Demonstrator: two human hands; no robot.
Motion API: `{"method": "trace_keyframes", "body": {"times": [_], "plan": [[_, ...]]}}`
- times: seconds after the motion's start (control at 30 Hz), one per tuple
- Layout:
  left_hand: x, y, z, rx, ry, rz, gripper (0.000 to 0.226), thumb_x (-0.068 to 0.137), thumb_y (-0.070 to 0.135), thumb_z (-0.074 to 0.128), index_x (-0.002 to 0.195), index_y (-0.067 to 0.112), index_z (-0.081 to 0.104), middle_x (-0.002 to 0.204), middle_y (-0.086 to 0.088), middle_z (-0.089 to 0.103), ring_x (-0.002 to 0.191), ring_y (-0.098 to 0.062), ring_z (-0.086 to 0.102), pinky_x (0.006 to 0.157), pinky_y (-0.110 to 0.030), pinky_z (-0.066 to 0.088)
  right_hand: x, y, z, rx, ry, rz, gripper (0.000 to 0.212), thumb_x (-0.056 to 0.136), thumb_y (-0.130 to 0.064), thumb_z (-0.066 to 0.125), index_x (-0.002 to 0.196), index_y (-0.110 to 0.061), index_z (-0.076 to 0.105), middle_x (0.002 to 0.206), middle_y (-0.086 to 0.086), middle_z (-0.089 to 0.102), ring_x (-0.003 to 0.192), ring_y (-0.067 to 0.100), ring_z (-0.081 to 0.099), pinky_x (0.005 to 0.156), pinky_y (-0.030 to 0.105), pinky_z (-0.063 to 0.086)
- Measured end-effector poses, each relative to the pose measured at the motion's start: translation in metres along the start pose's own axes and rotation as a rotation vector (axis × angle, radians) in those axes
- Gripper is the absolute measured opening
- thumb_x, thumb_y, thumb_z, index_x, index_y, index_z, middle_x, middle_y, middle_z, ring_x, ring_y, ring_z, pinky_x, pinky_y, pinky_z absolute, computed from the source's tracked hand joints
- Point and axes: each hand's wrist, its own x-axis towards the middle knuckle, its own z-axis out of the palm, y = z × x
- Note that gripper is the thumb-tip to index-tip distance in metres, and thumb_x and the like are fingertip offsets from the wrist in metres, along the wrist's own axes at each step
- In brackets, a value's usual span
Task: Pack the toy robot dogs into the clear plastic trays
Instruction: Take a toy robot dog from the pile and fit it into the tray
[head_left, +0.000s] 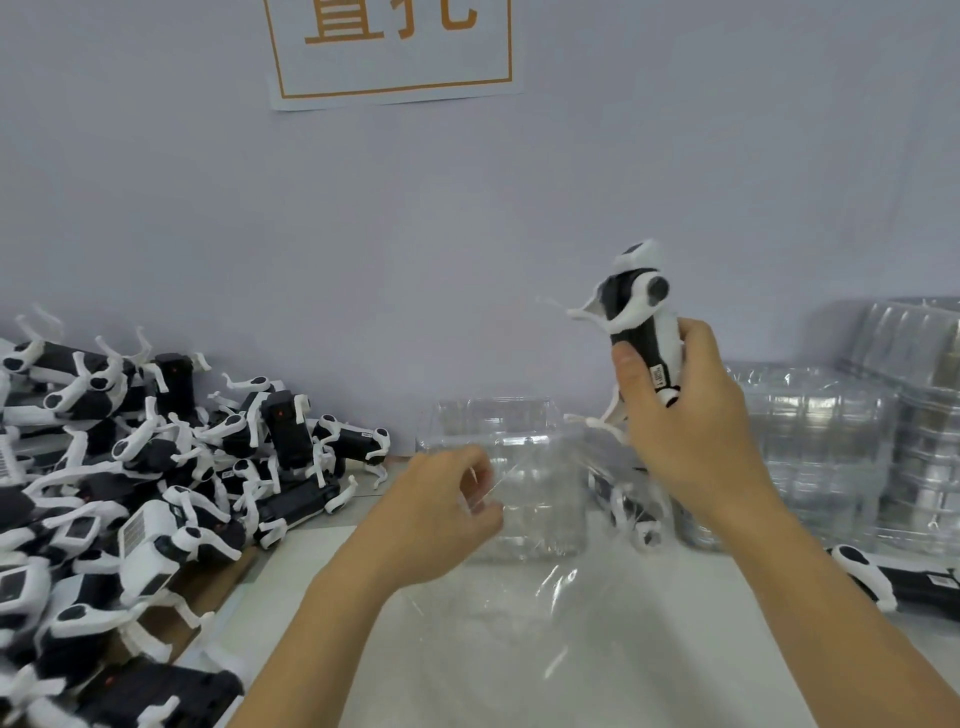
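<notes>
The right hand (691, 410) grips a toy dog (641, 322) upright, its long axis near vertical, above and right of the clear tray (524, 462) on the counter (623, 649). The left hand (441, 514), nearer, pinches the tray's edge.

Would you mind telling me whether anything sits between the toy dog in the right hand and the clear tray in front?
Nothing solid: the toy robot dog in the right hand is above the clear tray. The left hand pinches clear film at the tray's opening.

Toy dog (642, 322) – glossy plastic; trays (810, 441) – clear, shiny.
</notes>
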Motion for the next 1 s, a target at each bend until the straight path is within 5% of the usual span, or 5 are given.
{"method": "trace_keyframes", "body": {"times": [0.2, 0.37, 0.6, 0.8, 1.0], "plan": [[0.001, 0.01, -0.013, -0.147, 0.178, -0.072, 0.043, 0.085, 0.016, 0.063, 0.115, 0.031, 0.036, 0.081, -0.006, 0.06, 0.057, -0.008, 0.049, 0.055, -0.021, 0.043, 0.009, -0.003, -0.009, 0.115, 0.241, 0.066, 0.024, 0.099, -0.045, 0.052, 0.107, -0.023, 0.047, 0.07, -0.016, 0.06, 0.06, -0.007, 0.056, 0.049, 0.006, 0.038], [0.003, 0.011, -0.018, -0.304, 0.411, -0.237, 0.083, 0.085, 0.01, 0.058, 0.15, 0.036, 0.012, 0.073, -0.001, 0.054, 0.063, -0.014, 0.057, 0.064, -0.052, 0.059, 0.013, -0.01, -0.015, 0.243, 0.304, 0.132, 0.02, 0.1, -0.046, 0.049, 0.097, -0.027, 0.048, 0.07, -0.029, 0.062, 0.065, -0.007, 0.062, 0.055, 0.01, 0.051], [0.006, -0.001, -0.026, -0.776, 0.639, -0.598, 0.093, 0.085, 0.006, 0.048, 0.152, 0.052, 0.003, 0.139, -0.005, 0.045, 0.088, -0.025, 0.06, 0.064, -0.03, 0.056, 0.009, -0.021, -0.011, 0.662, -0.203, 0.57, 0.03, 0.102, -0.041, 0.047, 0.114, -0.016, 0.06, 0.094, 0.004, 0.071, 0.095, 0.027, 0.071, 0.087, 0.051, 0.057], [0.009, -0.006, -0.027, -0.891, 0.627, -0.678, 0.094, 0.083, 0.001, 0.044, 0.153, 0.051, 0.005, 0.147, -0.006, 0.038, 0.094, -0.032, 0.061, 0.093, -0.056, 0.054, -0.012, -0.02, 0.009, 0.751, -0.553, 0.545, 0.046, 0.092, -0.05, 0.044, 0.131, -0.03, 0.056, 0.124, 0.003, 0.069, 0.123, 0.024, 0.061, 0.111, 0.041, 0.032], [0.011, -0.004, -0.019, -0.792, 0.662, -0.704, 0.092, 0.087, 0.003, 0.046, 0.154, 0.047, 0.002, 0.143, -0.012, 0.039, 0.086, -0.028, 0.062, 0.074, -0.04, 0.056, -0.023, -0.03, 0.034, 0.781, -0.548, 0.478, 0.051, 0.093, -0.052, 0.04, 0.133, -0.023, 0.052, 0.119, 0.01, 0.071, 0.107, 0.025, 0.069, 0.095, 0.041, 0.044]]}}
